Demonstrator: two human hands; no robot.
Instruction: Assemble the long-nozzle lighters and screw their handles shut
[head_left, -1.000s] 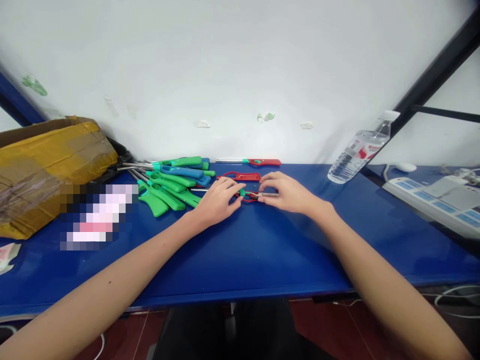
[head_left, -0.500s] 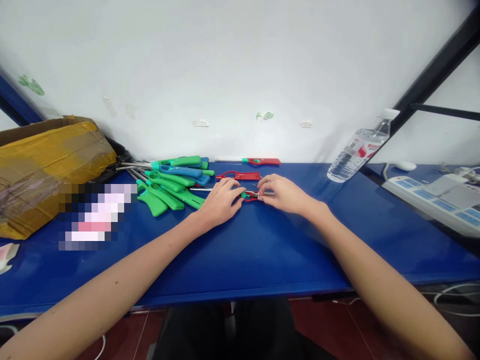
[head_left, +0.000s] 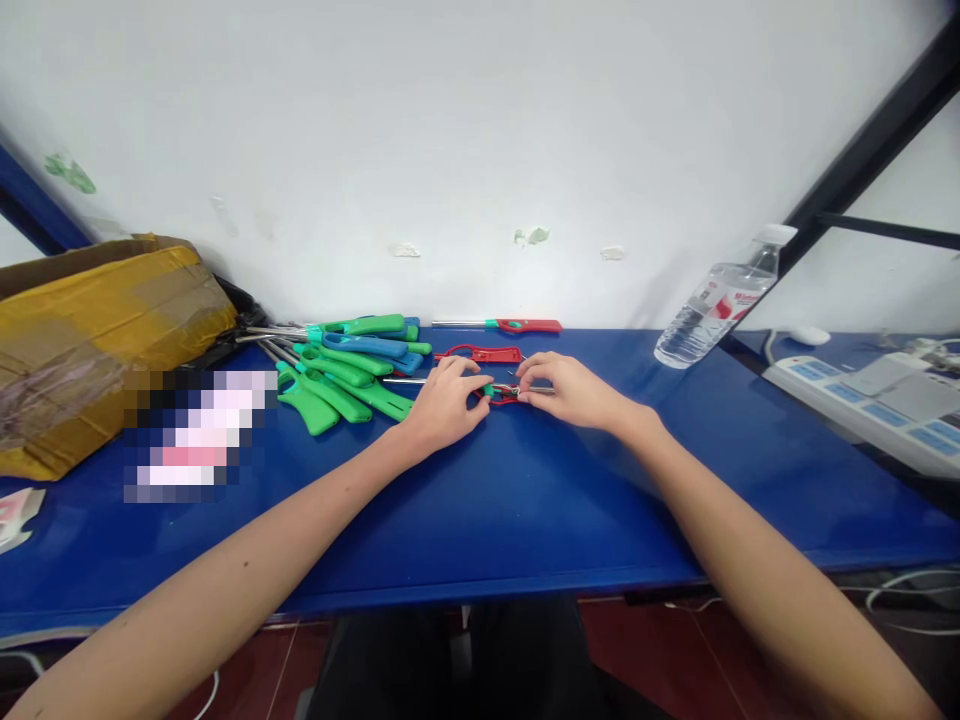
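Note:
A long-necked gas lighter [head_left: 507, 398] with an opened red handle and a teal collar lies near the middle of the table, its metal tube pointing left. My left hand [head_left: 450, 402] is closed over the collar area, thumb and forefinger pinching it. At the handle's right end my right hand [head_left: 562, 388] pinches a thin greyish piece; its kind cannot be made out under the fingers. Just behind rests a loose red handle shell [head_left: 495, 355], with a tiny metal bit beside it. A whole red lighter [head_left: 534, 326] lies along the wall.
Several green and blue lighters are heaped [head_left: 349, 370] to the left. Beyond them stands a taped cardboard box [head_left: 112, 340]. A water bottle [head_left: 709, 310] leans at the right rear, near a white power strip [head_left: 862, 400]. The blue table's front edge [head_left: 480, 590] is close to me.
The view has shifted slightly. Both hands stay at the opened lighter, with only small finger movements.

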